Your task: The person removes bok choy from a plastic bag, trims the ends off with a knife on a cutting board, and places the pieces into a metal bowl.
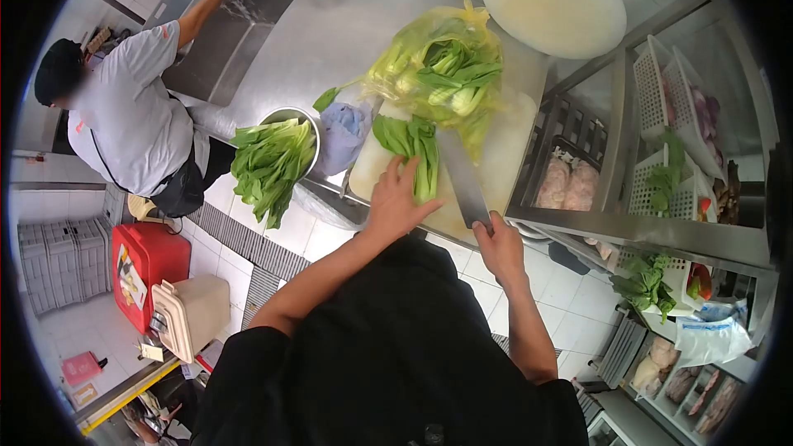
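Note:
My right hand (498, 249) is closed round the handle of a cleaver (462, 173), whose wide blade points up and away over the cutting board (504, 149). Leafy greens (424, 153) lie on the board just left of the blade. My left hand (399, 202) rests at their lower left side, fingers spread, fingertips on or close to the stalks. Behind them a yellow plastic bag (396, 58) stands open with more greens inside. To the left, a metal bowl (316, 144) holds a heap of leafy greens (273, 165), beside a bluish crumpled bag (344, 136).
A co-worker (132, 107) stands at the sink (235, 58) on the left, one arm under running water. A round white board (553, 0) is at the back. Shelves (702, 235) with baskets and meat trays line the right. A red bin (153, 268) stands lower left.

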A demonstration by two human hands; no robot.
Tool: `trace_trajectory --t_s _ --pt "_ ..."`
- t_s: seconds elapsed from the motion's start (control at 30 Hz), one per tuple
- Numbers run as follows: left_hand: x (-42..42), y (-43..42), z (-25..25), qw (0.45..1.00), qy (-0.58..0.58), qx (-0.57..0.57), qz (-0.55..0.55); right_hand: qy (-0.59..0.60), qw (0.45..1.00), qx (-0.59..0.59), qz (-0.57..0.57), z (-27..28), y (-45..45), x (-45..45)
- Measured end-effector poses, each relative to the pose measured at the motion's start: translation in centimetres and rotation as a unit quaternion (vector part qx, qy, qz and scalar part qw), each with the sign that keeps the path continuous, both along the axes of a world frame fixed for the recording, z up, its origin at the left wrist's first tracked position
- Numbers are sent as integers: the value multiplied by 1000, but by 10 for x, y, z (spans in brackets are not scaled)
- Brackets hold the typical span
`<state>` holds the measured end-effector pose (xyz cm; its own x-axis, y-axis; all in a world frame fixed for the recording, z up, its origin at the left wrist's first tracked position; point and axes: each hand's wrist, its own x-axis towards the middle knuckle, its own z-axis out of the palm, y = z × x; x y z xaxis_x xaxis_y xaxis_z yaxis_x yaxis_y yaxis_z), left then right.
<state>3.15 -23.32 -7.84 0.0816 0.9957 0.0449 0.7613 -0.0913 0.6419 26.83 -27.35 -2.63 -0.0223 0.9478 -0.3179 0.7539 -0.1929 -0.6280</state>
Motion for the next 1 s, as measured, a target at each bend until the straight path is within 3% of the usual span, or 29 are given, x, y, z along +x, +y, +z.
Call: trace_trajectory --t_s 0.13,0.2,0.33,0.43,0.57,0.63,0.67,0.73,0.87,1.0 --pt "14 18 4 994 56 -87 -27 -14 1000 10 -23 0 7 11" --pt "-4 14 0 987 52 -146 -52 -93 995 24 35 2 22 19" --pt "-71 8 -7 982 54 -56 -171 -121 983 59 127 -9 62 24" --pt "-100 15 -4 962 77 -13 -263 -141 976 111 126 -28 92 17" --pt "-88 40 -9 950 140 43 -277 -161 972 116 125 -37 110 12" --pt "-55 48 0 981 136 45 -131 -171 971 123 109 -34 108 7" --pt "-43 56 2 982 133 44 -127 -174 971 123 114 -30 103 5" --pt "-26 73 3 974 154 -97 -138 -143 978 116 94 -19 84 5" --pt "-29 75 -25 967 117 -74 -215 -97 988 98 69 -15 43 0" --pt "-31 68 -20 966 86 -38 -239 -81 990 88 72 -24 35 -20"
